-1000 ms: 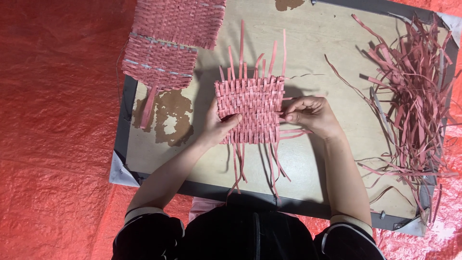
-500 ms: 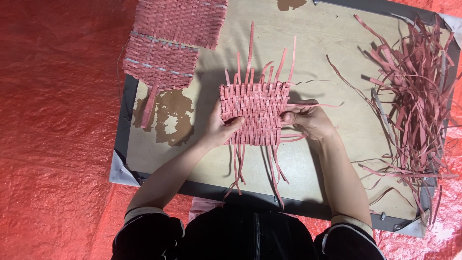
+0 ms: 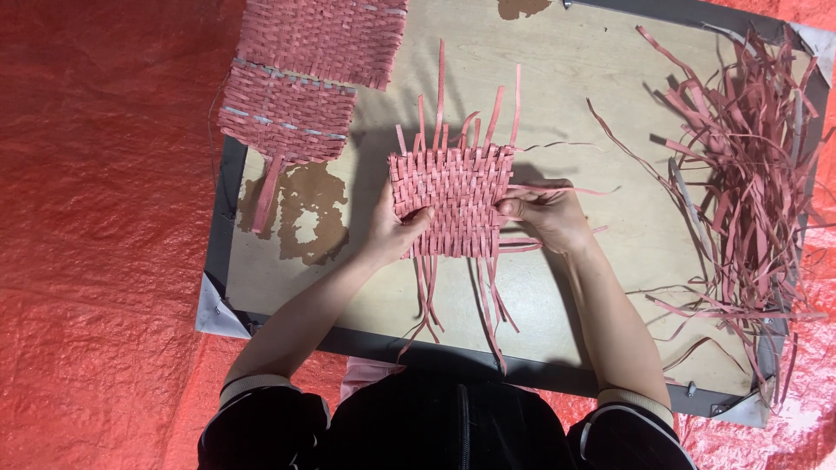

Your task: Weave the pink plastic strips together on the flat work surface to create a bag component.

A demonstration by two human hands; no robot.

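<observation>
The right hand [image 3: 547, 218] has its fingers [image 3: 514, 209] pinched on a loose pink strip [image 3: 557, 188] at the right edge of the half-woven mat [image 3: 451, 207], while the left hand [image 3: 392, 233] grips the mat's lower left corner, thumb lying on top of the weave. Compared with a second ago, the mat has been turned slightly and slid a little toward the right hand, and the strip now runs out sideways past the right fingers, nearly level; that reads as one cross strip being drawn through and snugged against the rows already laid. The mat lies flat on the bench [image 3: 575, 96] between the two hands, its long axis running away from the person: free strip ends fan out beyond the fingers on the far side and trail back toward the body on the near side. Far left of the left fingers lie finished woven panels [image 3: 305, 78]; well right of the right fingers sits a heap of loose strips [image 3: 749, 165].
</observation>
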